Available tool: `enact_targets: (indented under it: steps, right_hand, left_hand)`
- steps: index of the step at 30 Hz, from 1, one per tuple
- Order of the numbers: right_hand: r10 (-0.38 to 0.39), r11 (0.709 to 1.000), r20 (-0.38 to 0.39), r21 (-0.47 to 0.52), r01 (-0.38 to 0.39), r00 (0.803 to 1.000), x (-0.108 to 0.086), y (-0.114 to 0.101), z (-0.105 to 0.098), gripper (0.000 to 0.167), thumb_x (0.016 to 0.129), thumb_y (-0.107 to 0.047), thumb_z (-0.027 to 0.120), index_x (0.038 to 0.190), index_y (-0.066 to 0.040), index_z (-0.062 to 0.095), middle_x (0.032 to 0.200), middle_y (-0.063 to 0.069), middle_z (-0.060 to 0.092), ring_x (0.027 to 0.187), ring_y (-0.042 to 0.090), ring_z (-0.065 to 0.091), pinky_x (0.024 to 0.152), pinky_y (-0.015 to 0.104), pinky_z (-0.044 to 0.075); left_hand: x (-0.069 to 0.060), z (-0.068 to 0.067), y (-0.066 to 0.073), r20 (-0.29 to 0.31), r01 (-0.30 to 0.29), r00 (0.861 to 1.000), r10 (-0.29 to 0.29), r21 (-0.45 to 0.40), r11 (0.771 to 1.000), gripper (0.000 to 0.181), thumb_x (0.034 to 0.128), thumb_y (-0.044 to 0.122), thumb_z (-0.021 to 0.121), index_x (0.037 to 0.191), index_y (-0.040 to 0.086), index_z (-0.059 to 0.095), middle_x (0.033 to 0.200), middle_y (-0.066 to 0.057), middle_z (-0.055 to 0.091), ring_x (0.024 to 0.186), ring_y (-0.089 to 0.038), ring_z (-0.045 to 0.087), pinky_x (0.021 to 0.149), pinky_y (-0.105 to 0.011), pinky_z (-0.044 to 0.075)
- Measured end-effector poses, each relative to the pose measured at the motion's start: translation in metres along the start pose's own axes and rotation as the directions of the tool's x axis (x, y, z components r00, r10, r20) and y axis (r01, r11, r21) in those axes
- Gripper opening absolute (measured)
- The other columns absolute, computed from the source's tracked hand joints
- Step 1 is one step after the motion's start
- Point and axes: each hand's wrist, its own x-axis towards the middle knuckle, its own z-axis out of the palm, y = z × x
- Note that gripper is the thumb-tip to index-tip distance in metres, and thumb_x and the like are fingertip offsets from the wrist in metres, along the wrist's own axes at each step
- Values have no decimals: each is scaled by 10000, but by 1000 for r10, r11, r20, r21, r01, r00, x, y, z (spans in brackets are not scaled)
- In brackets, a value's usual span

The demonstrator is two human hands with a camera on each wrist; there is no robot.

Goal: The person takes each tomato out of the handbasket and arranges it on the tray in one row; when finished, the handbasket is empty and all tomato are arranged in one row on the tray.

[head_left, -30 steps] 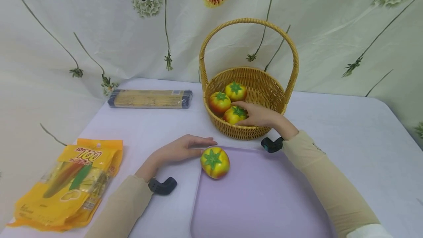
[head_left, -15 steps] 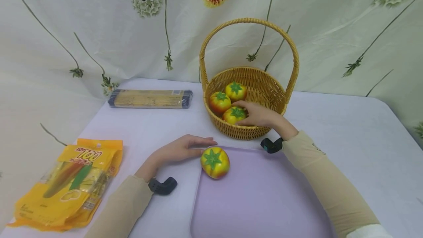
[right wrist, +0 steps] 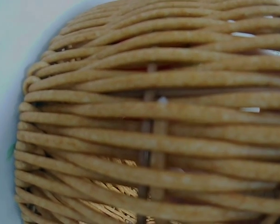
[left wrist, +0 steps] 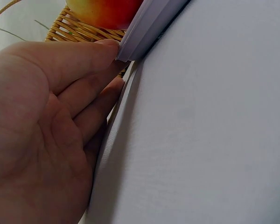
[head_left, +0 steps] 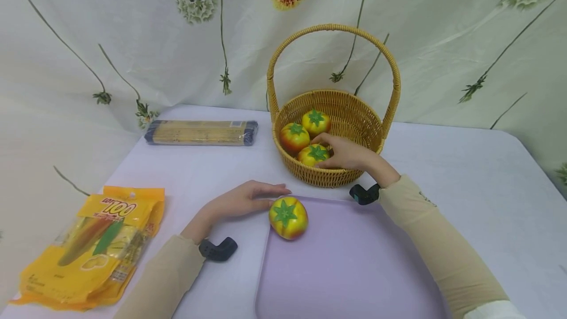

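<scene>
In the head view, my right hand (head_left: 343, 152) reaches over the front rim of a wicker basket (head_left: 310, 176). Its thumb and fingers curl round a yellow-red tomato (head_left: 313, 154) with a green star-shaped top. Two more such tomatoes, a left one (head_left: 294, 138) and a back one (head_left: 316, 121), lie beside it. The right wrist view shows only the basket's weave (right wrist: 154, 112); the hand is hidden there. My left hand (head_left: 236, 200) rests at the far left corner of a lilac tray (head_left: 350, 265), fingers fairly straight, thumb touching its rim (left wrist: 130, 46). One tomato (head_left: 288, 218) sits inside that corner.
A wrapped bundle of thin sticks or noodles (head_left: 201, 133) lies at the back left. Yellow snack bags (head_left: 84, 250) are stacked at the front left. Above the basket arches a tall handle (head_left: 332, 27). A flowered cloth (head_left: 155, 38) hangs behind the white table (head_left: 469, 186).
The tomato under my right hand has shifted slightly left in the basket, and the fingers have moved a little with it. My left hand, the tray and the tomato on it stay put.
</scene>
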Motion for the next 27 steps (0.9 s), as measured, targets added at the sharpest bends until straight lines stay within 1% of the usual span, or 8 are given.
enact_targets:
  steps: [7, 14, 22, 27]
  right_hand:
    - [-12, 1000, 4, 9, 12, 1000, -1, -1, -1, 546, 858, -199, 692, 1320, -51, 441, 1315, 201, 465, 1205, 336, 427, 993, 452, 366]
    - [-35, 999, -4, 19, 35, 999, -2, -1, -1, 550, 859, -197, 692, 1337, -70, 451, 1317, 172, 472, 1177, 305, 453, 985, 438, 374]
    - [-31, 999, 1, 44, 31, 1000, -3, -1, -2, 554, 861, -220, 694, 1344, -81, 461, 1357, 139, 445, 1203, 289, 428, 1005, 440, 349]
    - [-37, 998, -5, 47, 37, 999, -3, -1, -2, 560, 854, -231, 703, 1343, -88, 471, 1346, 136, 456, 1192, 289, 436, 996, 439, 360]
  left_hand:
    - [0, 0, -1, 0, -2, 1000, 2, -2, 1000, 402, 942, 81, 512, 1338, 144, 536, 1394, 3, 452, 1309, -149, 339, 1074, -398, 250]
    - [0, 0, -2, -1, -12, 1000, 12, -1, 1000, 404, 939, 72, 510, 1337, 135, 537, 1394, -2, 452, 1308, -150, 341, 1074, -394, 250]
    - [0, 0, -1, 2, -12, 1000, 12, 0, 1000, 405, 940, 70, 508, 1338, 135, 535, 1397, -4, 449, 1310, -153, 339, 1074, -400, 249]
    - [1, -1, 0, 2, -13, 1000, 13, 0, 1000, 404, 940, 71, 508, 1338, 133, 535, 1396, -4, 450, 1310, -152, 338, 1075, -399, 249]
